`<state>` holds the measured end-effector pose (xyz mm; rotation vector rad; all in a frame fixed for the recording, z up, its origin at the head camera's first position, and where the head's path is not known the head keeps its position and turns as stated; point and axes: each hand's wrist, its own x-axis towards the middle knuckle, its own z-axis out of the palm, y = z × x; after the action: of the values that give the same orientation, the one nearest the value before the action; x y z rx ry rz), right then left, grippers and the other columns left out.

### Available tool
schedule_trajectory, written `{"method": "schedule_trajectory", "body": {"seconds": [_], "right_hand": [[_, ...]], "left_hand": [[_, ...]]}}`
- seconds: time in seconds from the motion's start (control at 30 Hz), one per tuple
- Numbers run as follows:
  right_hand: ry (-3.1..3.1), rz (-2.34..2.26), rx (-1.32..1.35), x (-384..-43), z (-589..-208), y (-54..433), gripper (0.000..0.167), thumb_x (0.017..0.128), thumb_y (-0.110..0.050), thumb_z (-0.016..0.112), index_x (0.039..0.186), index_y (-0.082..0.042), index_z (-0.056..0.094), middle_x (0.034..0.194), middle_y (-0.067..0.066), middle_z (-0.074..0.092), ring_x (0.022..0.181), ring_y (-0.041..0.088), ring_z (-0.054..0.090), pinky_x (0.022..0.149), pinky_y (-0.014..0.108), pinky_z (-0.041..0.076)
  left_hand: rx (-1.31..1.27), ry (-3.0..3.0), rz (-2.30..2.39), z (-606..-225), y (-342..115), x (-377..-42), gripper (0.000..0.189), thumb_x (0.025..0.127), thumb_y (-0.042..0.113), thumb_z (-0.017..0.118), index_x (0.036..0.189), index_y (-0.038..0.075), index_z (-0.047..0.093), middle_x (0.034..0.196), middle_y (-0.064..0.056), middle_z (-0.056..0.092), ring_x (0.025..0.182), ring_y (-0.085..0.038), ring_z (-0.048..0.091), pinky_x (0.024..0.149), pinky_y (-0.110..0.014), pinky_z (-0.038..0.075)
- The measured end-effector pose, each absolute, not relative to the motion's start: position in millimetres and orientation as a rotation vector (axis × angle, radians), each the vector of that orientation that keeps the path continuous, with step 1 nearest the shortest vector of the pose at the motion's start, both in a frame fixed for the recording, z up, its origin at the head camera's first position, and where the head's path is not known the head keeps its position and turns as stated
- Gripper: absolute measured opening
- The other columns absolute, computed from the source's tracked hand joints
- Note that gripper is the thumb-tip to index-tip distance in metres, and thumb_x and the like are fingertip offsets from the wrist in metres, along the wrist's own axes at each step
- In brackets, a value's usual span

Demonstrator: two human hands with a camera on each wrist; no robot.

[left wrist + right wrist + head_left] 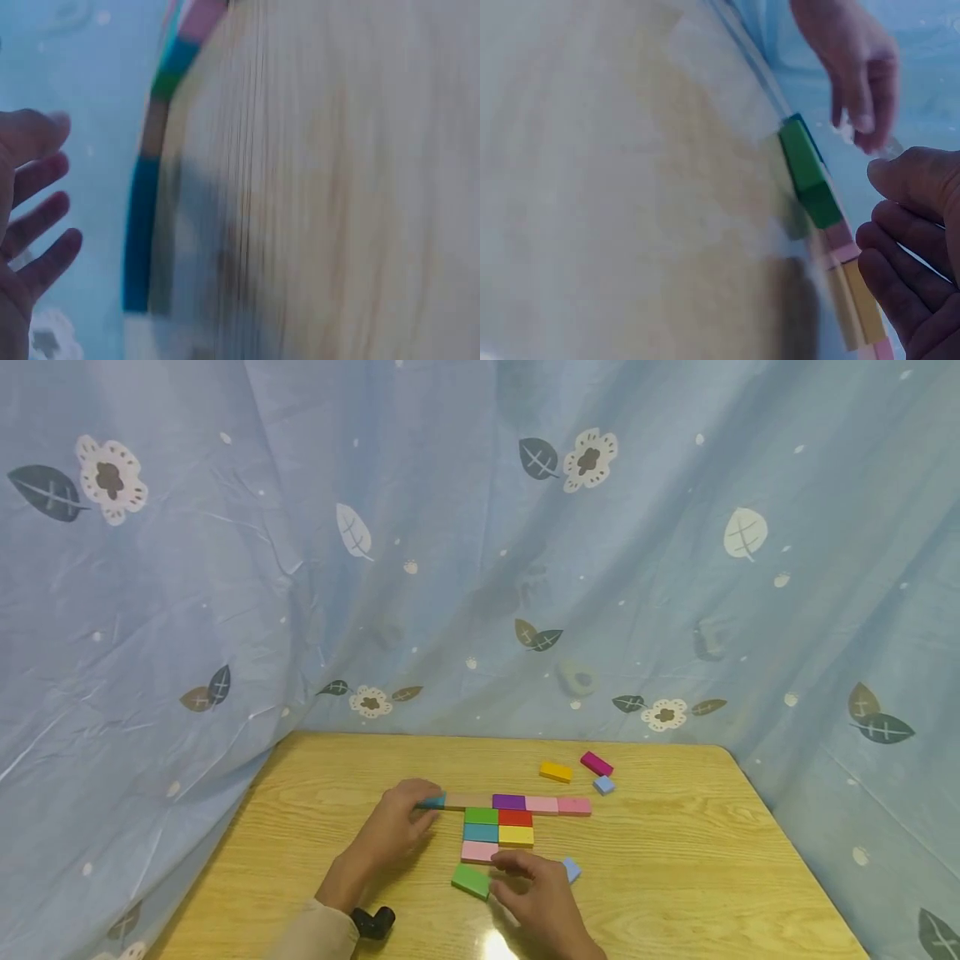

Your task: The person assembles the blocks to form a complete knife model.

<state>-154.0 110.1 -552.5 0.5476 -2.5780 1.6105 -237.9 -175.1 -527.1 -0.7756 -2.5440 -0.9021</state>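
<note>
Flat coloured blocks lie together on the table. A row runs from a blue block (431,803) through a plain wood block (469,802) and a purple block (509,802) to pink ones. Below it sit a green block (482,816), a red block (515,817), a yellow block (516,836) and a light pink block (479,852). My left hand (393,822) is beside the row's left end, its fingers loose and apart in the left wrist view. My right hand (540,893), fingers loosely bent around nothing, hovers near the light pink block and a loose green block (471,882).
At the back right lie an orange-yellow block (556,772), a magenta block (597,764) and a small light blue block (603,785). Another light blue block (572,869) is partly hidden behind the right hand. A patterned blue curtain (465,568) hangs behind the wooden table (675,877).
</note>
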Motion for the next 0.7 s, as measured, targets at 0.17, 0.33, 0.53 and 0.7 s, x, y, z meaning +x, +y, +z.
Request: {"method": "schedule_trajectory", "body": {"seconds": [0.17,0.33,0.53,0.7], "right_hand": [[-2.588,1.630,0.529,-150,-561,105,0.028,0.095,-0.018,0.086,0.122,-0.014,0.082,0.116,-0.002,0.083,0.109,0.013,0.078,0.095,0.024,0.064],[-2.618,1.608,0.531,-150,-567,103,0.032,0.094,-0.022,0.087,0.124,-0.016,0.081,0.118,-0.004,0.083,0.111,0.011,0.076,0.097,0.026,0.062],[-2.644,1.604,0.545,-151,-567,101,0.034,0.091,-0.023,0.088,0.124,-0.017,0.082,0.119,-0.006,0.083,0.112,0.010,0.075,0.101,0.027,0.060],[-2.637,1.555,0.571,-149,-565,98,0.035,0.088,-0.017,0.089,0.122,-0.015,0.082,0.118,-0.005,0.083,0.109,0.007,0.073,0.101,0.027,0.060]], "left_hand": [[-1.003,-2.521,-0.814,-525,-149,-228,0.027,0.092,0.005,0.087,0.119,0.004,0.082,0.118,-0.007,0.081,0.115,-0.026,0.075,0.103,-0.047,0.064],[-1.094,-2.602,-0.729,-529,-134,-223,0.024,0.094,0.012,0.086,0.117,0.007,0.082,0.116,-0.002,0.081,0.117,-0.023,0.074,0.108,-0.045,0.061],[-1.071,-2.693,-0.712,-535,-126,-220,0.021,0.098,0.015,0.083,0.119,0.011,0.082,0.118,0.003,0.081,0.120,-0.020,0.072,0.111,-0.044,0.060],[-1.091,-2.677,-0.724,-537,-123,-220,0.016,0.098,0.014,0.083,0.114,0.013,0.084,0.116,0.005,0.081,0.117,-0.018,0.072,0.108,-0.041,0.061]]}}
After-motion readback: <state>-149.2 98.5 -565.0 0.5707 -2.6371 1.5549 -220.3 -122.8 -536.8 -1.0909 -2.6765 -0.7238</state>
